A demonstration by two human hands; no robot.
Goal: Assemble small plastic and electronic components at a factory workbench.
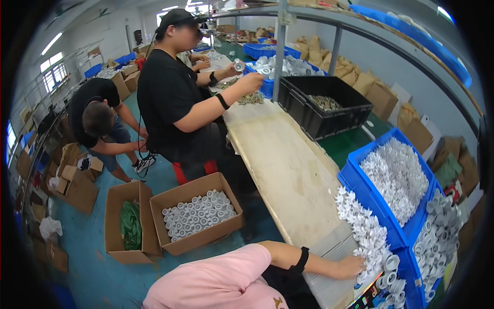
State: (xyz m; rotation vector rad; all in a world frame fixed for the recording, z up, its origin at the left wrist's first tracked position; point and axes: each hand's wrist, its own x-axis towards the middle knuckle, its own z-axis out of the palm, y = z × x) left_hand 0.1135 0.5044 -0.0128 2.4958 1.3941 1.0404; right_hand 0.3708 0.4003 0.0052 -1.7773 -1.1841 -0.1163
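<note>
My left arm, in a pink sleeve with a black band, reaches across the near end of the pale worktable. My left hand is at the edge of a heap of small white plastic pieces. Its fingers look bent together, and their tips are hidden, so what they hold cannot be made out. Under the forearm lies a grey ribbed surface. Just beyond the hand are white ring-shaped parts and a lit screen. My right hand is not in view.
Blue crates of white and grey parts line the table's right side, by a black crate. A co-worker in black holds a ring-shaped part; another person bends down. Cardboard boxes stand on the floor. A shelf post rises beyond.
</note>
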